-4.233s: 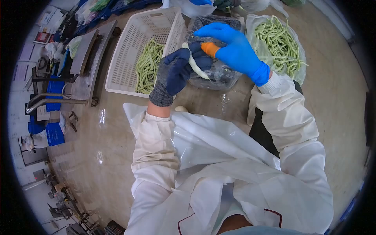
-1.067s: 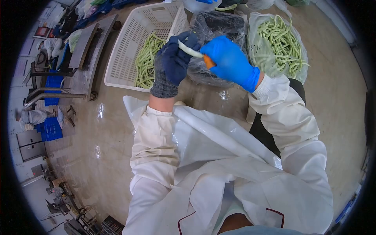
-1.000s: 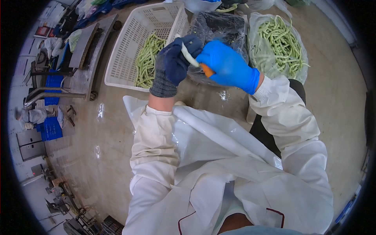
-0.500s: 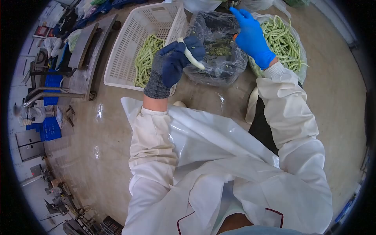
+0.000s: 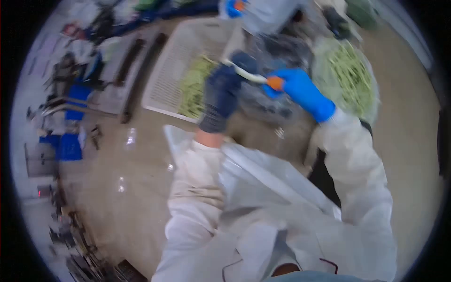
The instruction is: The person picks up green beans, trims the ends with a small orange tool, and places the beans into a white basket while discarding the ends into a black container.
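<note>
My left hand (image 5: pixel 221 91), in a dark blue and grey glove, is closed around a long pale green bean (image 5: pixel 249 74). The bean's free end points right. At that end is my right hand (image 5: pixel 307 94) in a blue glove, its fingers closed on a small orange object (image 5: pixel 276 83) that may be a handle. Whether it also grips the bean is blurred. Behind the left hand, a white perforated crate (image 5: pixel 162 94) holds cut green beans (image 5: pixel 195 89). Below and behind both hands lies a clear plastic-lined container (image 5: pixel 282 110).
A clear bag (image 5: pixel 324 61) of long green beans (image 5: pixel 350 77) stands at right. A co-worker's blue-gloved hand (image 5: pixel 231 8) and dark-gloved hand (image 5: pixel 336 21) show at the top. A metal cart (image 5: pixel 134 77) stands at left.
My right hand has come down and left to the bean's end, and its fingers have closed in. The view has shifted and blurred. A co-worker's gloved hands now show at the top.
</note>
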A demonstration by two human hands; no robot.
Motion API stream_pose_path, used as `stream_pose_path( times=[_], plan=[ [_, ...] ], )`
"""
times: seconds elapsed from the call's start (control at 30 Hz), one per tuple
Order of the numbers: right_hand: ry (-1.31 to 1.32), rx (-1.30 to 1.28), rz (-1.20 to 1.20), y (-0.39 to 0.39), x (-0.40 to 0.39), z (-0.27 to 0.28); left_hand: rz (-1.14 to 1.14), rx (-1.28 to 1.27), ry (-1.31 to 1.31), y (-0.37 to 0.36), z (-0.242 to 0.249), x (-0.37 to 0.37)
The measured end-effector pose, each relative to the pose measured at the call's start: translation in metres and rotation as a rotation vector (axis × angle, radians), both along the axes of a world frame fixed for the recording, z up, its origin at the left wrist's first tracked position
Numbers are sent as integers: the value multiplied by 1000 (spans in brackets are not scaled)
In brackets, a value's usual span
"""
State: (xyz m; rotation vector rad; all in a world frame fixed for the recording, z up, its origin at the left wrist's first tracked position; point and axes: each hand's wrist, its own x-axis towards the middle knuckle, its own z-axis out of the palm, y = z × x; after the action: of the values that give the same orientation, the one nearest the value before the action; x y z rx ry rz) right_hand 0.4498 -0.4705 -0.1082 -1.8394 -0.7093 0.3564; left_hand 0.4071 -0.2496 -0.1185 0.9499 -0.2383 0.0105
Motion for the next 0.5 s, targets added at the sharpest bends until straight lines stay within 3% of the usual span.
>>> stream_pose_path(
  times=[0.03, 0.07, 0.1, 0.13, 0.17, 0.2, 0.27, 0.37, 0.5],
  plan=[
    [1, 128, -50, 0, 1, -13, 156, 349, -82, 8, -17, 5],
    [26, 86, -117, 1, 1, -14, 330, 699, -134, 15, -33, 10],
    [105, 47, -142, 1, -1, -4, 302, 489, -65, 4, -4, -6],
    [119, 104, -153, 0, 6, -17, 279, 297, -49, 4, -18, 1],
    [126, 129, -201, 1, 8, -20, 259, 342, -50, 4, -10, -2],
    [146, 158, -366, 8, 13, -30, 358, 766, -104, 5, 13, -13],
    [158, 168, -367, 7, 8, -28, 300, 816, -69, 1, 11, -17],
    [215, 284, -335, 5, 8, -20, 322, 1121, -119, 3, 6, -20],
    [323, 390, -312, 6, 5, -7, 312, 1033, -91, -5, -16, -11]
  ],
)
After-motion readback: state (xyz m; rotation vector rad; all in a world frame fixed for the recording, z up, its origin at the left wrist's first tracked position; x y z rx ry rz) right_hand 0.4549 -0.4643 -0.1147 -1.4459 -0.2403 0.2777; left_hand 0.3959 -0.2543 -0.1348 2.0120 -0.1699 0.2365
